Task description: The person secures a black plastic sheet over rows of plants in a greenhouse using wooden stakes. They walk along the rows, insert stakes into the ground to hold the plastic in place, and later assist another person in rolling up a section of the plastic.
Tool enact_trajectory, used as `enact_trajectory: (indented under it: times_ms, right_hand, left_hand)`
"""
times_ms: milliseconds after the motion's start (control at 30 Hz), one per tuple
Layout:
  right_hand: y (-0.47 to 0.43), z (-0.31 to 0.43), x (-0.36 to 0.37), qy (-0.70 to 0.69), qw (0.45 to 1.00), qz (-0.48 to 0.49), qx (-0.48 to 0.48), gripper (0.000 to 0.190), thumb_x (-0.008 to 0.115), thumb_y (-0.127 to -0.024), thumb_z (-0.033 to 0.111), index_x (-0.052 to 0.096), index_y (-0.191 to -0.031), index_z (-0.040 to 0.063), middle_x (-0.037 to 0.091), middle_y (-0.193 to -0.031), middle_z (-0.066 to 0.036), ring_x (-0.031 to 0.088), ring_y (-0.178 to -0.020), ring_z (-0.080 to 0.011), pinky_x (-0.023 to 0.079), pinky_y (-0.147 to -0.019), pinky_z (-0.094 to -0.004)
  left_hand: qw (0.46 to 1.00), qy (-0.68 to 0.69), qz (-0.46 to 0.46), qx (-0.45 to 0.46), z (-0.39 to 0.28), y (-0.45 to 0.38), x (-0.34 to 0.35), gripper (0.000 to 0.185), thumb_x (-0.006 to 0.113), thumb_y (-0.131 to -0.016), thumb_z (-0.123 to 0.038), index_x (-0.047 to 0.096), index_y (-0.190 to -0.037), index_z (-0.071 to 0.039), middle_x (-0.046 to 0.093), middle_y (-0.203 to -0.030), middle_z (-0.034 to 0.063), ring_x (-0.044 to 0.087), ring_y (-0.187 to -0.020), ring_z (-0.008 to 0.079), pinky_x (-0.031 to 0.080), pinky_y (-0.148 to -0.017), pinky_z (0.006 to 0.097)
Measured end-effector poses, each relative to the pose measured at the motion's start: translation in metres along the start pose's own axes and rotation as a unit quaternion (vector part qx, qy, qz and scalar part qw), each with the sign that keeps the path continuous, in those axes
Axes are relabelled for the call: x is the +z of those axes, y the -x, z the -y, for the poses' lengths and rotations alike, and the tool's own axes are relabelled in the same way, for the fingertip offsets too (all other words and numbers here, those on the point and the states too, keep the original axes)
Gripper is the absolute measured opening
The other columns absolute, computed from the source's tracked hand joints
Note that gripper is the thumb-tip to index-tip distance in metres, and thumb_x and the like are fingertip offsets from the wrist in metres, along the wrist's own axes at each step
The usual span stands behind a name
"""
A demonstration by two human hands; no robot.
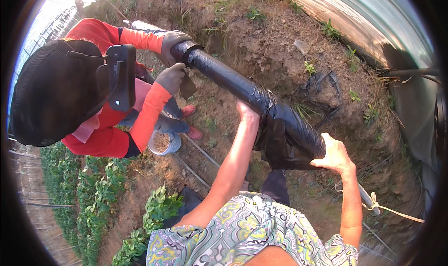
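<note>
A long roll of black plastic film (232, 77) slants across the view on a metal pole (368, 200). With its palm against the near underside of the roll, my left hand (247, 112) holds it near the middle; the fingers are hidden behind the film. My right hand (334, 154) grips the right end, thumb on the near side. A loose flap of film (280, 143) hangs down between my two hands. Farther left, a co-worker's gloved hand (175, 43) rests on the roll, and the other gloved hand (171, 77) pinches a torn piece of film (187, 85).
The co-worker (105, 126) stands close on the left. A white bucket (164, 143) with dry material stands by their feet. Twine (395, 212) is tied to the pole's right end. An earth bank (276, 45) rises ahead beneath plastic greenhouse sheeting (378, 17); leafy plants (101, 182) grow lower left.
</note>
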State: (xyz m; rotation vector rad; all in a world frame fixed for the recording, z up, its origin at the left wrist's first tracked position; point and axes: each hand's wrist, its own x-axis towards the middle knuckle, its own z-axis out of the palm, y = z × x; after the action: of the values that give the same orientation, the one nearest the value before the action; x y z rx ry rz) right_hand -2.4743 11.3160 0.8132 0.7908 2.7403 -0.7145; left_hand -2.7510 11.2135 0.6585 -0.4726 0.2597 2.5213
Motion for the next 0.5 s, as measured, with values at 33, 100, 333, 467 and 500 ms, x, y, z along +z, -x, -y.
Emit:
enact_trajectory:
  times_ms: [33, 100, 333, 467, 500]
  right_hand:
    - [0.003, 0.003, 0.005, 0.041, 0.999, -0.020, 0.005, 0.080, 0.084, -0.050, 0.029, 0.048, -0.117, 0.003, 0.063, -0.098, -0.020, 0.063, -0.094, -0.0368, 0.050, -0.082, -0.0435]
    - [0.010, 0.006, 0.024, 0.124, 0.985, -0.115, -0.014, 0.087, 0.087, -0.052, 0.033, 0.045, -0.121, 0.002, 0.056, -0.104, -0.016, 0.060, -0.094, -0.0352, 0.049, -0.079, -0.0446]
    - [0.002, 0.002, 0.032, 0.191, 0.968, -0.158, -0.031, 0.092, 0.087, -0.050, 0.029, 0.043, -0.125, -0.001, 0.053, -0.101, -0.016, 0.058, -0.091, -0.0328, 0.049, -0.078, -0.0415]
    - [-0.004, -0.001, 0.028, 0.167, 0.977, -0.130, -0.035, 0.093, 0.086, -0.049, 0.028, 0.042, -0.125, -0.002, 0.055, -0.101, -0.017, 0.060, -0.090, -0.0349, 0.051, -0.079, -0.0414]
    - [-0.005, -0.002, 0.027, 0.164, 0.977, -0.127, -0.040, 0.093, 0.086, -0.048, 0.028, 0.042, -0.125, -0.003, 0.055, -0.100, -0.017, 0.060, -0.089, -0.0351, 0.051, -0.079, -0.0413]
  left_hand:
    - [1.000, 0.023, -0.003, -0.005, -0.001, 0.001, 0.002, 0.036, 0.043, -0.095, -0.033, 0.060, -0.107, -0.004, 0.065, -0.098, 0.0099, 0.063, -0.091, 0.0273, 0.052, -0.085, 0.0432]
    - [1.000, 0.026, -0.001, -0.003, -0.001, -0.003, 0.000, 0.035, 0.042, -0.095, -0.032, 0.060, -0.107, -0.004, 0.065, -0.098, 0.0099, 0.063, -0.090, 0.0273, 0.052, -0.084, 0.0428]
    - [0.999, -0.041, -0.010, 0.032, 0.003, -0.009, -0.002, 0.035, 0.043, -0.094, -0.032, 0.061, -0.105, -0.004, 0.066, -0.096, 0.0095, 0.064, -0.089, 0.0262, 0.053, -0.083, 0.0418]
    - [0.998, -0.027, -0.043, 0.034, 0.000, -0.007, 0.007, 0.036, 0.042, -0.094, -0.032, 0.061, -0.104, -0.004, 0.066, -0.095, 0.0099, 0.064, -0.089, 0.0268, 0.053, -0.083, 0.0419]
    - [0.998, -0.029, -0.040, 0.034, 0.000, -0.007, 0.008, 0.036, 0.042, -0.094, -0.033, 0.061, -0.104, -0.004, 0.066, -0.096, 0.0101, 0.064, -0.089, 0.0271, 0.053, -0.083, 0.0420]
